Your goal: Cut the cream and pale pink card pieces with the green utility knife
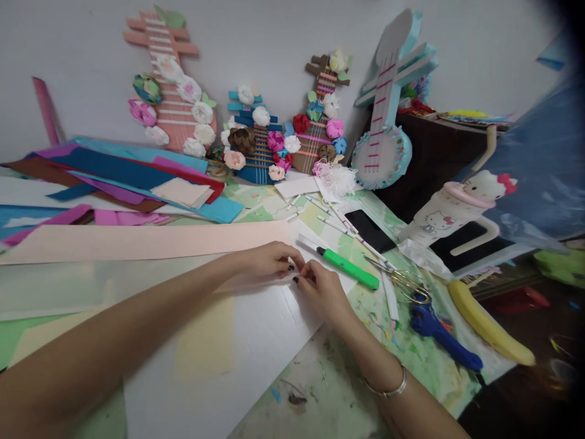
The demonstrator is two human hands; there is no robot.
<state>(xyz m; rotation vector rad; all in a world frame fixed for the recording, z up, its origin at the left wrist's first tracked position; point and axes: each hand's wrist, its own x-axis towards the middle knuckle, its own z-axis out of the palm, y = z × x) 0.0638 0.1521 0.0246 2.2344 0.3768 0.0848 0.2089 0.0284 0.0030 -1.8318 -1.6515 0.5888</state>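
Note:
My left hand (273,258) and my right hand (320,289) meet over the upper part of a white sheet (260,366). The fingertips of both are pinched together. Anything between them is too small or hidden to make out. A long pale pink paper strip (137,241) runs leftward just behind my left hand. Below it lies a wide, pale translucent strip (59,286), partly covered by my left forearm. Close to my right hand, a green craft knife (350,268) rests with its blade pointing toward the upper left.
Gold-handled scissors (402,280), a blue glue gun (443,338) and a banana (491,323) lie at the right. Behind are a black phone (370,230) and a white cup (441,213). Coloured paper (132,177) is piled left. Several flower-decorated instrument models (176,116) lean against the wall.

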